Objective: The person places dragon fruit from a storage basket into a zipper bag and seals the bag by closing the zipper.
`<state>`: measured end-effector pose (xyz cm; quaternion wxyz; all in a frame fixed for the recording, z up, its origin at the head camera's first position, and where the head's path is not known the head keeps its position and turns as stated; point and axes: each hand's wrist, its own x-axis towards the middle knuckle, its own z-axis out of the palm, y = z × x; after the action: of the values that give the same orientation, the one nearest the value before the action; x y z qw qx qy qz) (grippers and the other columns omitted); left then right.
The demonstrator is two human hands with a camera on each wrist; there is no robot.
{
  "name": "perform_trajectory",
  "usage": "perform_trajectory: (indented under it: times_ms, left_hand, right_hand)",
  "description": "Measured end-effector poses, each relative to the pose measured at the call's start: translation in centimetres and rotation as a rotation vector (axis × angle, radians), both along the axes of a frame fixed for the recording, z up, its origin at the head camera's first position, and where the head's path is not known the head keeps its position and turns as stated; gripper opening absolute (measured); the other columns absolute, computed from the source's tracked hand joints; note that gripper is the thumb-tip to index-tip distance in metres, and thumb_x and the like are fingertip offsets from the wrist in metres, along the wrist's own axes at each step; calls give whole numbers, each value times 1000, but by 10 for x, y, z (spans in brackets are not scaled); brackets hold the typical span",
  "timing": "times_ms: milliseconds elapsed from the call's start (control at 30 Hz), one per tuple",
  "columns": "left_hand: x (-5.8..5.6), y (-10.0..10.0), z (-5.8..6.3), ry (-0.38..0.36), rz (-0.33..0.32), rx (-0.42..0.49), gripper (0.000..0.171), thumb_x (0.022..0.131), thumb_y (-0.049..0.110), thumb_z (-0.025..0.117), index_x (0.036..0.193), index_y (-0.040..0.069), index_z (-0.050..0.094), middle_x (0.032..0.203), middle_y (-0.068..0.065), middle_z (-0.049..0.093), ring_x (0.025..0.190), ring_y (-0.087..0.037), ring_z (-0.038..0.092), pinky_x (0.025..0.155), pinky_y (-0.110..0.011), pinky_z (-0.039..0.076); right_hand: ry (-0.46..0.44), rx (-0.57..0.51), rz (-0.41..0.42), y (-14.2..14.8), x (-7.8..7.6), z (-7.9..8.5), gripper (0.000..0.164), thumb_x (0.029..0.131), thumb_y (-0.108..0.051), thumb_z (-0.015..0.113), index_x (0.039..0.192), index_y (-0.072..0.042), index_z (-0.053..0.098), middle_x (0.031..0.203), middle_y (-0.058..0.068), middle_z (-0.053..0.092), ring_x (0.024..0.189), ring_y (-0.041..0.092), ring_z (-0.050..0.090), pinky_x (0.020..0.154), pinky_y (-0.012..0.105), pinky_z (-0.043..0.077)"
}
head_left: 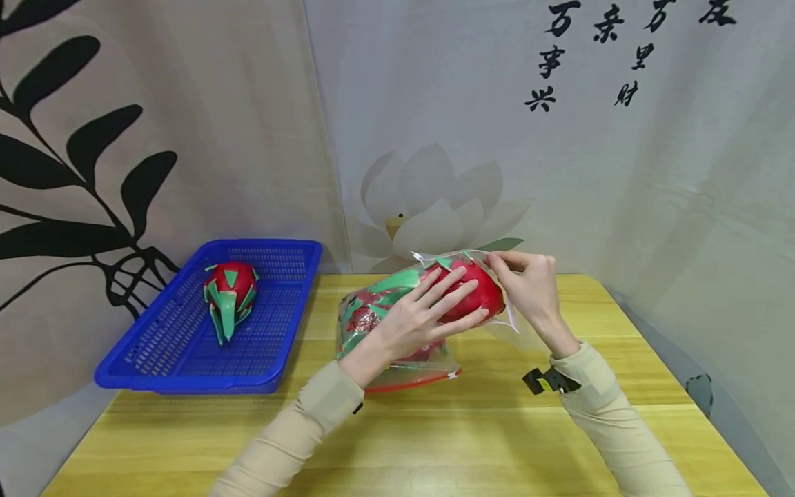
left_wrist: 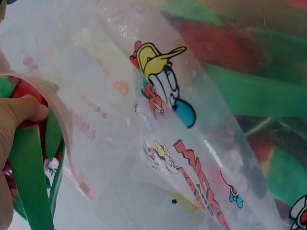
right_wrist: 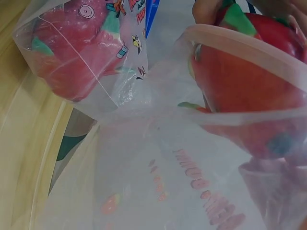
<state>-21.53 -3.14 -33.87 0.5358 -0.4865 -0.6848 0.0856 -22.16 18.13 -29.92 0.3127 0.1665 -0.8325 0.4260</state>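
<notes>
My left hand (head_left: 416, 314) holds a red dragon fruit (head_left: 483, 293) with green leaf tips, fingers spread over it and the thumb on its other side. The fruit is at the mouth of a clear zip bag (right_wrist: 144, 172) printed with cartoon figures. My right hand (head_left: 528, 290) pinches the rim of this bag beside the fruit. Under and left of my left wrist, a filled zip bag (head_left: 366, 317) with a red closure lies on the table, dragon fruit showing through its plastic. The left wrist view shows my thumb (left_wrist: 31, 109) on the fruit.
To the left stands a blue plastic basket (head_left: 282, 276) with one dragon fruit (head_left: 230, 293) in it. Everything is on a wooden table (head_left: 497, 442). Behind the table hangs a pale cloth (head_left: 248, 138) with printed leaves, a flower and writing.
</notes>
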Motion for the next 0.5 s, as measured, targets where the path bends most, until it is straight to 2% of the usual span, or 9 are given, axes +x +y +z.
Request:
perform_trajectory:
  times_ms: [100, 233, 367, 500]
  left_hand:
    - [0, 0, -1, 3, -6, 4, 47, 92, 26, 61, 135, 24, 43, 140, -6, 51, 133, -31, 46, 113, -44, 35]
    - [0, 1, -1, -6, -21, 13, 43, 93, 25, 60, 133, 22, 46, 138, -6, 52, 131, -34, 48, 112, -43, 37]
    - [-1, 1, -2, -14, -51, 4, 42, 95, 20, 57, 136, 24, 47, 138, -7, 53, 131, -34, 48, 111, -41, 38]
    - [-4, 3, -3, 28, -72, -28, 44, 96, 19, 54, 139, 26, 44, 138, -3, 53, 131, -29, 49, 110, -39, 39]
  right_hand:
    - [-11, -6, 9, 0, 1, 1, 19, 88, -15, 65, 92, 1, 76, 85, 16, 75, 71, 5, 70, 58, 5, 47]
    - [-18, 2, 23, 1, 1, 1, 18, 87, -14, 66, 91, 1, 75, 83, 18, 74, 64, -19, 58, 54, 7, 47]
    - [-21, 8, 36, 1, 1, 2, 18, 87, -13, 66, 92, 2, 75, 84, 19, 74, 64, -22, 54, 53, 7, 47]
    - [-11, 10, 40, 2, 1, 2, 18, 87, -13, 67, 92, 2, 75, 84, 19, 74, 63, -18, 55, 53, 7, 46]
